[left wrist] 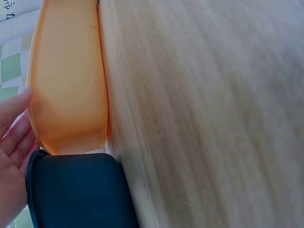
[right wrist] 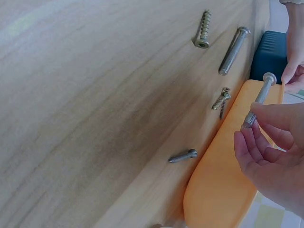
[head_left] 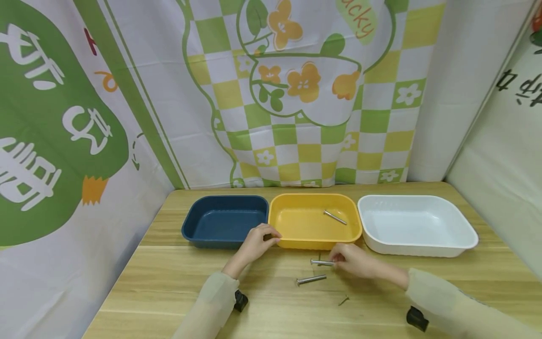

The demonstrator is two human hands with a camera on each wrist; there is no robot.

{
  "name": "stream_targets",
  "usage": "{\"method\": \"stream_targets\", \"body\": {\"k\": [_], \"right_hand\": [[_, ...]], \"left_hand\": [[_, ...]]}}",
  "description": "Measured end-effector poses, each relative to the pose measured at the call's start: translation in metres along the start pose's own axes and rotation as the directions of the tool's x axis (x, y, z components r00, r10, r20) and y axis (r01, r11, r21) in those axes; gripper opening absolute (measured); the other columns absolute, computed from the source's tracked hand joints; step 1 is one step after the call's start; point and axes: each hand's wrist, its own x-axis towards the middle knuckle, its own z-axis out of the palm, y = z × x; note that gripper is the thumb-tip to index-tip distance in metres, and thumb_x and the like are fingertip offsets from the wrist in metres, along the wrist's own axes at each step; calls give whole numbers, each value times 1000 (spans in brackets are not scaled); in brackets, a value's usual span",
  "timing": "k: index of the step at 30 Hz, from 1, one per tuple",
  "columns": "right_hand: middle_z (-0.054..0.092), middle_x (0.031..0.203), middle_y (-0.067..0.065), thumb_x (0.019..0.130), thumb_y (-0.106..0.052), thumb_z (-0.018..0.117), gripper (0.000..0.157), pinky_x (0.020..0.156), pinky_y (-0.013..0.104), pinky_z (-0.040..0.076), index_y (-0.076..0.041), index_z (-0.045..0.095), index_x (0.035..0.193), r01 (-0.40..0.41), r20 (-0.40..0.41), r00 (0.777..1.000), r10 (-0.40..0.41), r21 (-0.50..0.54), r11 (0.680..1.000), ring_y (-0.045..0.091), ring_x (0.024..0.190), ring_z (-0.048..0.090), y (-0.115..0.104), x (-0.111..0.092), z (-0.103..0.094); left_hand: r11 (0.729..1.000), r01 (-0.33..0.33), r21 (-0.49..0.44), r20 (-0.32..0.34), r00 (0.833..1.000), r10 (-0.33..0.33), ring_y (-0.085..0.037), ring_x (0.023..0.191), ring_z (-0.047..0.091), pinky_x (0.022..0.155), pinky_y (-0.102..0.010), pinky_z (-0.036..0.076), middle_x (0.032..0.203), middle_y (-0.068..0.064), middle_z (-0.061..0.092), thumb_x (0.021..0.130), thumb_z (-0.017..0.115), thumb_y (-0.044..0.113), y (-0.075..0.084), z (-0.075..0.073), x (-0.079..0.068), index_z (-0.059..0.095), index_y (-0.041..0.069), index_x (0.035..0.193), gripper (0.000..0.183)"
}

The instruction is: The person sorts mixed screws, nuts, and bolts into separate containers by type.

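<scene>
My right hand (head_left: 353,260) pinches a long silver bolt (head_left: 322,262) near its threaded end, just in front of the yellow tray (head_left: 315,244). The bolt's round head points left, away from the fingers. In the right wrist view, the held bolt (right wrist: 262,97) sits between thumb and fingertips. My left hand (head_left: 257,242) grips the yellow tray's front rim near its left corner, thumb outside and fingers behind the rim. Another silver bolt (head_left: 335,217) lies inside this tray. On the table, a similar bolt (head_left: 311,279) and a short screw (head_left: 343,300) lie nearer me.
A dark blue tray (head_left: 226,244) stands left of the yellow one and a white tray (head_left: 419,250) right of it, all in a row. Small brassy screws (right wrist: 222,101) and a grey screw (right wrist: 184,156) lie close to the yellow tray's front. Printed cloth (head_left: 305,155) hangs behind the table.
</scene>
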Motion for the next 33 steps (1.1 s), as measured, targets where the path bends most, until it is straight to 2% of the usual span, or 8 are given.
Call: {"method": "stream_targets", "body": {"k": [9, 14, 24, 33], "right_hand": [[57, 78, -2, 77, 3, 62, 8, 60, 21, 44, 0, 61, 84, -43, 40, 998, 43, 4, 999, 4, 70, 49, -6, 0, -9], [58, 77, 3, 77, 4, 61, 9, 60, 21, 44, 0, 62, 85, -37, 48, 998, 37, 6, 999, 6, 71, 49, -9, 1, -14], [57, 76, 1, 76, 9, 60, 12, 58, 21, 45, -1, 61, 83, 1, 24, 1000, -1, 8, 1000, 4, 68, 49, -12, 5, -23], [55, 75, -3, 78, 2, 61, 7, 57, 20, 43, -3, 60, 84, -65, 6, 998, 65, -13, 998, 4, 67, 48, -13, 12, -33]], "left_hand": [[1000, 11, -3, 6, 1000, -11, -13, 81, 53, 69, -25, 44, 84, 3, 62, 81, 63, 15, -1, 1, 0, 68, 11, 86, 8], [1000, -2, 1, 0, 1000, 2, -13, 80, 53, 68, -23, 44, 83, 2, 62, 81, 63, 16, -1, 1, 0, 68, 10, 86, 9], [1000, 13, 1, -5, 1000, -13, -11, 80, 52, 67, -23, 44, 84, 3, 62, 80, 64, 17, -1, 0, 0, 68, 12, 86, 9], [1000, 16, -12, -2, 1000, -16, -10, 79, 51, 68, -24, 44, 83, 4, 61, 81, 64, 18, -1, 1, 0, 68, 13, 86, 8]]}}
